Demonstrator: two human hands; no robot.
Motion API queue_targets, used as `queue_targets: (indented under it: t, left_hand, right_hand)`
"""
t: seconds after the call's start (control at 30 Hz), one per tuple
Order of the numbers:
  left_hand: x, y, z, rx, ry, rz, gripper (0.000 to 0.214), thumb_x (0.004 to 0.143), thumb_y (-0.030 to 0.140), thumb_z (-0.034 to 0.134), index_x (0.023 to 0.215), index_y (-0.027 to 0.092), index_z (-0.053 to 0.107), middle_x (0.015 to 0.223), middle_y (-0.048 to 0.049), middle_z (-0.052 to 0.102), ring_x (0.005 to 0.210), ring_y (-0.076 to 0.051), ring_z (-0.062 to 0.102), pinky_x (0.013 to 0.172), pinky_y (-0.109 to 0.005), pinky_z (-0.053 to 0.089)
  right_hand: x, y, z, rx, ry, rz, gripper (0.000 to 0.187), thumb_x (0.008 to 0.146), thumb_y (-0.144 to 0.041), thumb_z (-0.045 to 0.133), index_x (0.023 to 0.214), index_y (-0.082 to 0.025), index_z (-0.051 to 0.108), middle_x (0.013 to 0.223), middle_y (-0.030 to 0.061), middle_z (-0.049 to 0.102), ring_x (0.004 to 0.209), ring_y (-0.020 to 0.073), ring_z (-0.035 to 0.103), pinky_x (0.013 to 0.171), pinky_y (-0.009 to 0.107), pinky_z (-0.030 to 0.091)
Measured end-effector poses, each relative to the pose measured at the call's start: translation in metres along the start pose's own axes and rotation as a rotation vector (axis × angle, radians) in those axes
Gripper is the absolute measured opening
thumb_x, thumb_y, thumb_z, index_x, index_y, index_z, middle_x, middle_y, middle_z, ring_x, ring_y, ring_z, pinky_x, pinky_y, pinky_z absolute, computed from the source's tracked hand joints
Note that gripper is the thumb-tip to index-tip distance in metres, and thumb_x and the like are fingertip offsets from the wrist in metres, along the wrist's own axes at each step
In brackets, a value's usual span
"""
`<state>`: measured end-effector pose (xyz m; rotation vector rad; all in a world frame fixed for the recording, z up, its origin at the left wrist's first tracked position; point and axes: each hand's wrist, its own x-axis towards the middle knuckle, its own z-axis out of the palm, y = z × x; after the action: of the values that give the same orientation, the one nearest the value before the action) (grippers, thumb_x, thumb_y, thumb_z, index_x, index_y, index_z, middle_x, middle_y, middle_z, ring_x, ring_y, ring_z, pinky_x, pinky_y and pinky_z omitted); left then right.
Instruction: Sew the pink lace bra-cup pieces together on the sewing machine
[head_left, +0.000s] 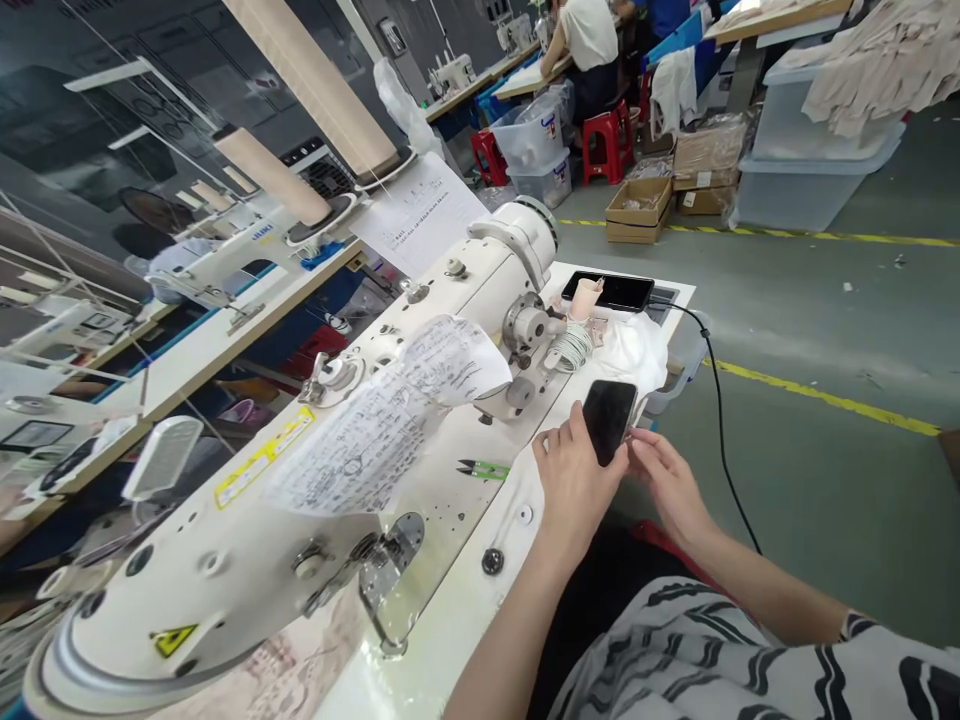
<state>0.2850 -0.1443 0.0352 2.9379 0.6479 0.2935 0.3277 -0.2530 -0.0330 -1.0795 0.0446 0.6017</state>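
We have a black rectangular smartphone (609, 422) on our side of the white metal sewing machine (247, 540). Our left hand (571, 482) grips it, fingers closed about its edges. Our right hand (675, 487) curls beside it; we cannot tell whether those fingers hold anything. Green-handled metal snips (486, 470) lie on the sewing machine's bed; a handwritten white paper sheet (375, 440) drapes its arm.

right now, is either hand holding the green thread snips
No, the green thread snips lie on the sewing machine bed, apart from the left hand and right hand.
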Motion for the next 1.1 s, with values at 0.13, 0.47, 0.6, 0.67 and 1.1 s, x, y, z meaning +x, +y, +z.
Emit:
queue_targets:
  t: [0.13,0.47,0.6,0.67,1.1]
  left_hand:
    - [-0.008,0.005,-0.008,-0.113,-0.047,-0.031,0.067,0.083,0.042,0.064,0.135,0.006,0.042,0.104,-0.0145,0.068,0.1,-0.03,0.061,0.098,-0.046,0.037]
    - [-0.036,0.012,-0.009,-0.401,-0.033,-0.182,0.061,0.081,0.037,0.069,0.132,0.017,0.043,0.122,-0.0111,0.061,0.113,-0.029,0.055,0.101,-0.047,0.038]
    - [-0.05,0.017,-0.009,-0.509,-0.037,-0.204,0.067,0.081,0.036,0.07,0.137,0.018,0.038,0.132,-0.0113,0.053,0.122,-0.028,0.048,0.105,-0.047,0.039]
    - [-0.057,0.018,-0.009,-0.595,-0.059,-0.196,0.072,0.081,0.033,0.07,0.141,0.02,0.034,0.139,-0.0111,0.048,0.128,-0.027,0.044,0.106,-0.046,0.04]
    - [-0.082,0.006,-0.007,-0.897,-0.042,-0.229,0.074,0.086,0.028,0.063,0.148,0.028,0.023,0.151,-0.0089,0.034,0.138,-0.026,0.038,0.112,-0.047,0.039]
  right_hand:
    - [-0.01,-0.007,0.01,0.098,-0.015,0.103,0.032,0.078,-0.051,0.07,0.098,-0.025,0.068,0.093,0.0003,0.064,0.086,0.0142,0.058,0.078,0.026,0.05]
    - [-0.025,-0.022,0.021,0.255,-0.029,0.384,0.04,0.082,-0.052,0.065,0.115,-0.029,0.067,0.116,0.001,0.069,0.108,0.0217,0.061,0.089,0.033,0.052]
    - [-0.027,-0.029,0.024,0.296,0.043,0.46,0.04,0.083,-0.052,0.064,0.112,-0.025,0.069,0.116,0.0027,0.07,0.112,0.0229,0.061,0.097,0.034,0.05]
    - [-0.026,-0.032,0.023,0.298,0.075,0.466,0.039,0.083,-0.051,0.065,0.11,-0.023,0.07,0.114,0.0028,0.07,0.112,0.0228,0.062,0.098,0.034,0.05]
    - [-0.021,-0.026,0.009,0.213,-0.138,0.453,0.039,0.086,-0.059,0.054,0.1,-0.028,0.073,0.099,0.0021,0.074,0.1,0.0261,0.067,0.089,0.042,0.053]
